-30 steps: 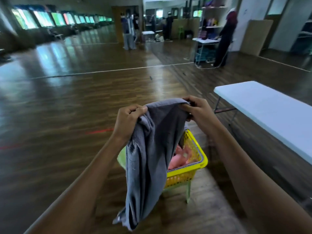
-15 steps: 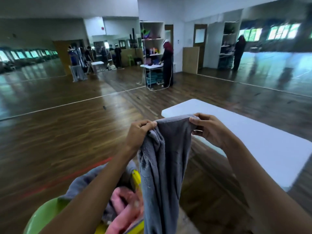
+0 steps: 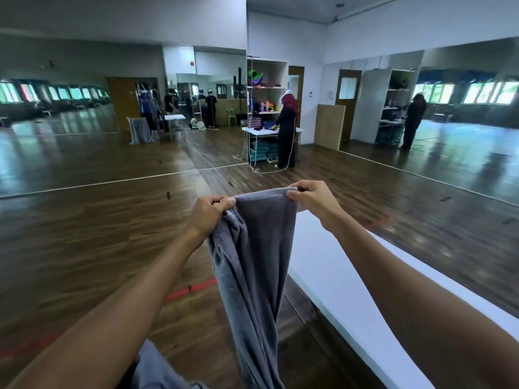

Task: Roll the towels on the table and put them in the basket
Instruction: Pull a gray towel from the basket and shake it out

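A grey towel [image 3: 255,262] hangs in the air in front of me, held by its top edge. My left hand [image 3: 207,214] pinches the left top corner, where the cloth bunches. My right hand [image 3: 311,203] pinches the right top corner, and the edge between the hands is stretched flat. The towel's lower end drops out of the frame at the bottom. The white table [image 3: 351,299] runs along the right, partly behind the towel and my right arm. A bit of grey cloth [image 3: 157,372] shows at the bottom left under my left arm. The basket is out of view.
Dark wooden floor [image 3: 112,234] spreads to the left and ahead, with red tape marks. A person [image 3: 286,133] stands at a small white table by shelves at the far wall. Mirrors line the walls left and right.
The view has turned right and lifted, so the yellow basket and pink towel have left the frame. Both hands keep their hold on the grey towel, now raised higher and stretched wider.
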The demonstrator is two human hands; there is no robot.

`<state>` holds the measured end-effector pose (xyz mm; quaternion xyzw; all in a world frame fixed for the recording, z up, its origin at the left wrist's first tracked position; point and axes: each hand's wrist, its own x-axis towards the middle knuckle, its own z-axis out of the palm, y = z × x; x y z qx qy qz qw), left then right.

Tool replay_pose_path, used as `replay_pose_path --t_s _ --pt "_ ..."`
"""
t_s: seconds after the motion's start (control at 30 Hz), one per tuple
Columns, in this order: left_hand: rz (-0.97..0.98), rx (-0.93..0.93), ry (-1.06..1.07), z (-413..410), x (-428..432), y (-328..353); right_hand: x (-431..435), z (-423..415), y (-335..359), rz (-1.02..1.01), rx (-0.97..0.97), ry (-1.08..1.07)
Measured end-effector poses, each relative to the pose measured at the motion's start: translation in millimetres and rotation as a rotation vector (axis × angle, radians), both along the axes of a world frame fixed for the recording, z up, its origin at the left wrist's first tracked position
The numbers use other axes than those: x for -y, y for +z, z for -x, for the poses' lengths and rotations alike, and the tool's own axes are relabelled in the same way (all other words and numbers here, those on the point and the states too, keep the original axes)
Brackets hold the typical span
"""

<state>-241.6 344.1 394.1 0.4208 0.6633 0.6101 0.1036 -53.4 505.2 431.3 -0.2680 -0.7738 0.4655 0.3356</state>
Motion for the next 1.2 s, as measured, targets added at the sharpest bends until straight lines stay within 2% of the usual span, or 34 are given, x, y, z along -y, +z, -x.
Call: replay_pose_path --t_s 0.1,0.3,0.53,0.77,0.87,1.03,1.2 --pt "-0.006 0.005 0.031 47.2 -56.6 -3.0 -60.6 60.1 -3.3 -0.029 0.012 -0.045" --pt "0.014 -0.019 0.075 163.7 -171.1 -10.5 -179.1 190.3 -1.7 0.217 -0.083 -0.008" --pt "0.089 -0.057 0.108 285.1 -293.7 -3.0 -303.7 317.5 4.1 0.246 -0.111 0.042" --pt "0.140 -0.075 0.197 396.1 -412.7 -22.0 -460.4 450.7 -35.8 0.283 -0.150 0.004" --pt "0.214 -0.173 0.172 442.6 -448.6 -33.1 -530.2 493.5 -52.8 0.292 -0.146 -0.020" --pt "0.350 -0.016 0.338 515.9 -511.5 -58.1 -630.5 537.2 -75.4 0.280 -0.084 -0.113" --pt "0.412 -0.123 0.446 575.6 -555.5 -74.2 -708.7 549.8 -95.4 0.247 -0.015 -0.286"
